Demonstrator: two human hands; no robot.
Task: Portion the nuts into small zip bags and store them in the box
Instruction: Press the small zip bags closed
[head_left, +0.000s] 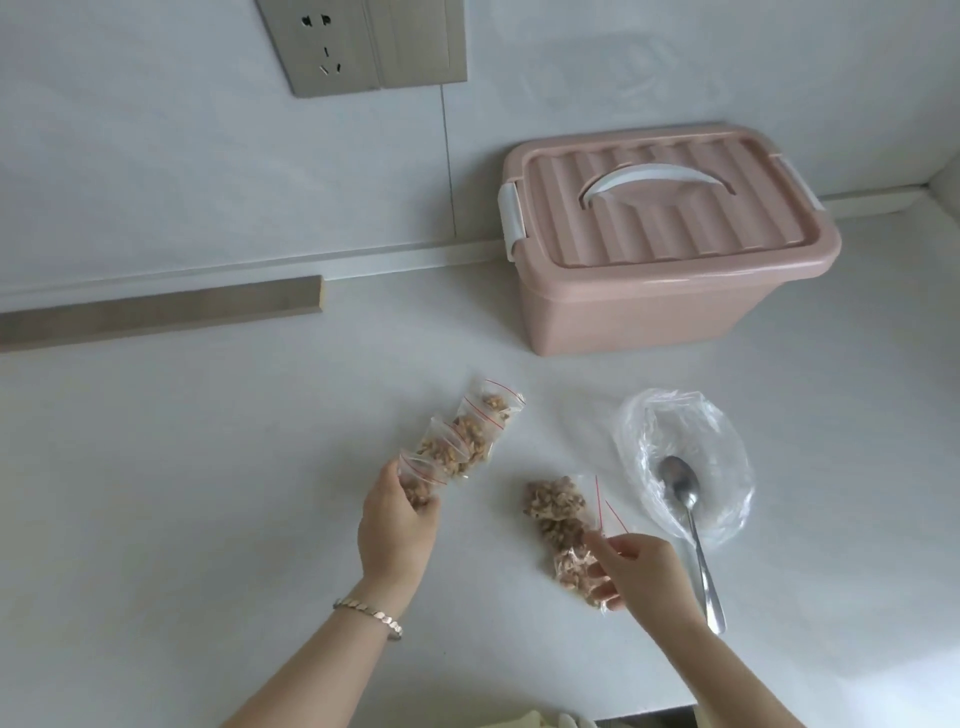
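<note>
- Zip bags (457, 441), small, clear and red-striped, full of brown nuts (452, 457), overlap left of centre on the counter (260, 467); left hand (397, 525) grips the nearest.
- Second cluster (556, 512) lies to their right; right hand (639, 566) pinches its near bag.
- Pink box (665, 249), lid on, stands far right.

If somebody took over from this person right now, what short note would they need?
Left hand: grips the near end of the row of nut bags.
Right hand: pinches one of the second pile of nut bags.
Pink box: behind them on the counter, lid on.
Spoon: bowl inside the big clear bag, which looks emptied.
Done: portioning, it seems.
Left: open the box, put all the bags in, close it.
</note>
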